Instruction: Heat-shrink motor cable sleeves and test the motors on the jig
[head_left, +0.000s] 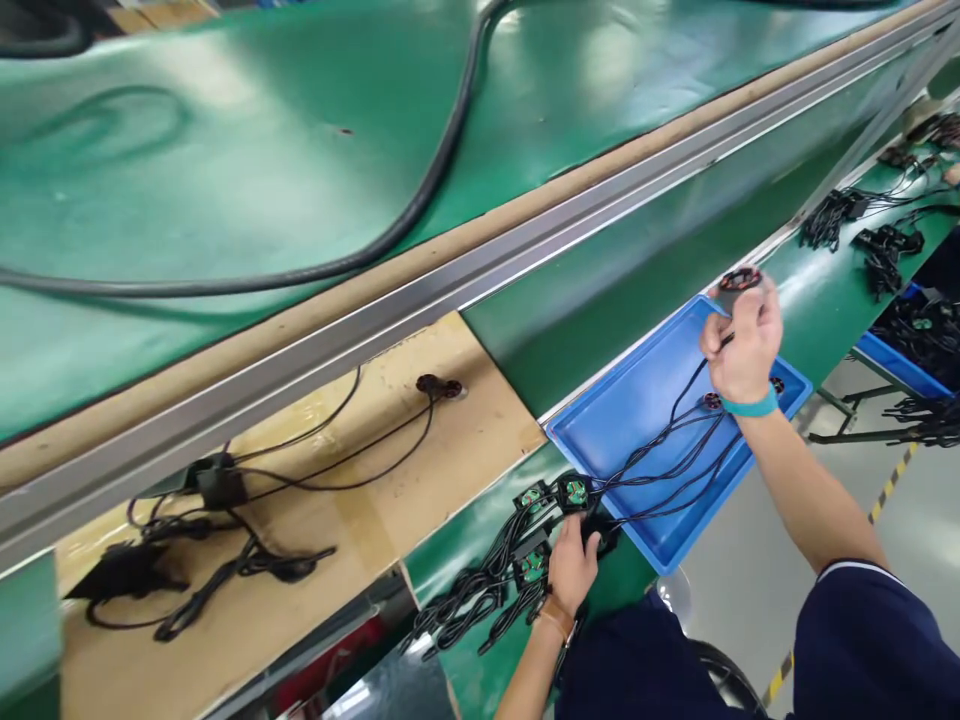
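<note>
My right hand (748,345) is raised over the blue tray (637,405), its fingers closed on a black cable. The cable ends in a round black part (741,279) with copper-coloured bits, at my fingertips. More cables run across the tray to a round part (712,401) and another (777,385) by my wrist. My left hand (574,565) grips at the black housings beside the tray; its fingertips touch a housing with a green circuit board (576,491). Another open housing (532,565) lies left of that hand, with bundled black cables (465,605) trailing away.
A cardboard sheet (375,520) at the left carries a black housing (217,480), loose cables and a round part (439,387). A metal rail (420,310) borders a raised green surface with a thick black cable (442,160). More cable bundles (832,215) lie at the far right.
</note>
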